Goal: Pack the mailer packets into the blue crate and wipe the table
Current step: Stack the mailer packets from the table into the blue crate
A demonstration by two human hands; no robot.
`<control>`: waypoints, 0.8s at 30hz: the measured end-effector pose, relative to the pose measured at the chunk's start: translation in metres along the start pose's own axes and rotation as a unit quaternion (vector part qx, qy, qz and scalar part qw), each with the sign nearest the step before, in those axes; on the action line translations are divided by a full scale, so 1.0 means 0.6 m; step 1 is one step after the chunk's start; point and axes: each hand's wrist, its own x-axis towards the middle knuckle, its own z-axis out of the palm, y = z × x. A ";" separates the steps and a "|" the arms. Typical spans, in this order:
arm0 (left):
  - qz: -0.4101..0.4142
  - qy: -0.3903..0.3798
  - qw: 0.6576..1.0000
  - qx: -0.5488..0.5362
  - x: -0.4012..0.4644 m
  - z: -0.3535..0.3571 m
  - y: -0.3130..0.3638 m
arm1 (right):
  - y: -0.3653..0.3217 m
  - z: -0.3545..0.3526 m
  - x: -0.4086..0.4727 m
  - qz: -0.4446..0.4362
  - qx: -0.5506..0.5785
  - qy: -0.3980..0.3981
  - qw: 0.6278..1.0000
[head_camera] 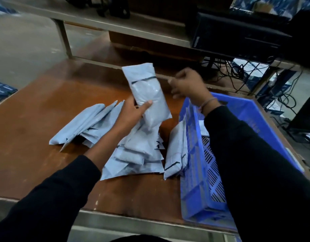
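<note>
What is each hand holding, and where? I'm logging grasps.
Left hand grips a mailer packet by its lower half. Right hand, blurred, seems to hold nothing.
</note>
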 end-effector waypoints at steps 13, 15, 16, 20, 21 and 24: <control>-0.171 -0.027 0.985 0.015 0.004 -0.085 -0.020 | 0.120 0.133 -0.044 0.250 -0.003 -0.141 0.958; -0.179 -0.025 0.984 0.014 0.007 -0.079 -0.016 | 0.114 0.108 -0.039 0.235 -0.037 -0.132 0.962; -0.182 -0.027 0.983 0.010 0.009 -0.074 -0.014 | 0.108 0.093 -0.037 0.225 -0.054 -0.122 0.965; -0.187 -0.042 0.981 0.025 0.020 -0.053 -0.009 | 0.064 0.012 -0.040 0.132 -0.221 -0.037 0.966; -0.189 -0.044 0.981 0.026 0.022 -0.046 -0.007 | 0.056 -0.009 -0.041 0.114 -0.220 -0.022 0.969; -0.198 -0.051 0.979 0.012 0.026 -0.021 -0.007 | 0.048 -0.059 -0.038 0.090 -0.130 0.009 0.987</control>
